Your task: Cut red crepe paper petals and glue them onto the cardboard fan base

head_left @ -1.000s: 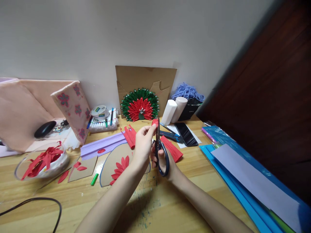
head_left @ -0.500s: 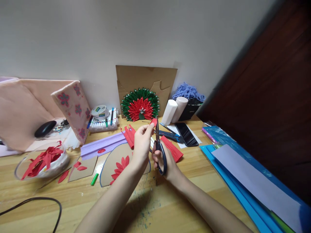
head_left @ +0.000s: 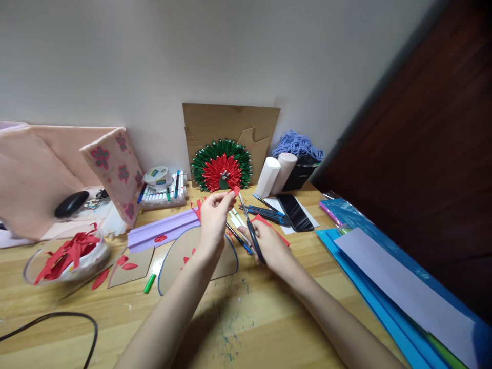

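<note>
My left hand (head_left: 212, 223) pinches a small red paper piece (head_left: 235, 191) at its fingertips, raised above the table. My right hand (head_left: 267, 244) grips black-handled scissors (head_left: 249, 230), blades pointing up and back towards the red piece, just right of it. Beneath my hands lies a cardboard shape with a blue edge (head_left: 200, 259) carrying red paper petals (head_left: 188, 258). Folded red crepe paper (head_left: 269, 223) lies partly hidden behind my right hand. A green and red paper peacock (head_left: 222, 166) leans on cardboard at the wall.
A clear bowl of red paper strips (head_left: 65, 253) stands at the left, with a marker set (head_left: 163, 195) and tape behind. A dark phone (head_left: 294, 211), two white rolls (head_left: 274, 174) and purple yarn (head_left: 298, 145) sit at the back. Blue paper sheets (head_left: 388, 287) lie right.
Both hands have moved away from me and lower. The scissors tilted from upright to slanting, and the left hand drew the red piece slightly left of the blades.
</note>
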The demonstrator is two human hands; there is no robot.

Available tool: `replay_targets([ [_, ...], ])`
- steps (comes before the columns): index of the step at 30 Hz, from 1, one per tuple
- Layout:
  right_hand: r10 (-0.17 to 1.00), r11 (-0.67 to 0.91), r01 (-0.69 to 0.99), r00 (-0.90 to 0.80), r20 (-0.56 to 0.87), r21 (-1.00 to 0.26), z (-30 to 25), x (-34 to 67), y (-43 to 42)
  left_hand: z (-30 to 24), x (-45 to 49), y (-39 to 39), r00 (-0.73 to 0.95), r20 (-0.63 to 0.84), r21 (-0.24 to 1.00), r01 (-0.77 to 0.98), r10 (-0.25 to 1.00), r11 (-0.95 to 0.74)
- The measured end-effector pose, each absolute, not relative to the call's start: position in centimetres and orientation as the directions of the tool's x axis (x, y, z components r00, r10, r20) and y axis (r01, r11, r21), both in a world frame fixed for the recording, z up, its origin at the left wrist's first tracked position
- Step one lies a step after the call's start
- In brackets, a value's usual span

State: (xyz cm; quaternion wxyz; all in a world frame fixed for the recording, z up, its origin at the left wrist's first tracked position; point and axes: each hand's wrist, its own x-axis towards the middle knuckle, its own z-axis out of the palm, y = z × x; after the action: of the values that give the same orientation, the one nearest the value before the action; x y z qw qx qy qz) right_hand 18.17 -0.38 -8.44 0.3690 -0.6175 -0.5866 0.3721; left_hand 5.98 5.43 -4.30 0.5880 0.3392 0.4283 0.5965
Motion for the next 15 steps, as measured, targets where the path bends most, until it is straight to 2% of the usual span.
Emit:
replay_targets([
  [2,0.994,-0.106,0.769,0.082,-0.067,-0.631,-8.0,19.6,0.5,-3.9,5.4,5.7,-0.065,-0.069,0.921,-0.388,0.996,0.038],
  [3,0.990,-0.140,0.862,0.119,-0.075,-0.487,-8.0,20.3,0.9,-3.7,5.1,5.8,-0.043,-0.033,0.937,-0.350,0.999,0.016],
  [5,0.977,-0.213,0.936,0.195,-0.091,-0.281,-8.2,21.5,1.6,-3.4,4.6,5.9,0.022,0.059,0.968,-0.245,0.998,-0.052],
  [7,0.965,-0.258,0.944,0.238,-0.114,-0.208,-8.7,22.3,2.1,-3.3,4.4,5.8,0.090,0.133,0.980,-0.161,0.987,-0.117],
  [10,0.957,-0.277,0.940,0.253,-0.139,-0.198,-8.6,22.7,2.2,-3.2,4.4,5.5,0.154,0.155,0.984,-0.108,0.976,-0.140],
  [12,0.969,-0.246,0.937,0.232,-0.084,-0.248,-7.7,22.7,1.9,-3.0,4.5,5.3,0.196,0.136,0.989,-0.084,0.971,-0.122],
  [13,0.980,-0.193,0.924,0.197,-0.022,-0.331,-7.1,22.6,1.6,-2.9,4.6,5.1,0.220,0.123,0.991,-0.069,0.968,-0.111],
  [15,0.977,0.055,0.752,0.096,0.193,-0.657,-5.7,22.4,1.0,-2.6,4.7,4.8,0.270,0.103,0.995,-0.030,0.957,-0.098],
])
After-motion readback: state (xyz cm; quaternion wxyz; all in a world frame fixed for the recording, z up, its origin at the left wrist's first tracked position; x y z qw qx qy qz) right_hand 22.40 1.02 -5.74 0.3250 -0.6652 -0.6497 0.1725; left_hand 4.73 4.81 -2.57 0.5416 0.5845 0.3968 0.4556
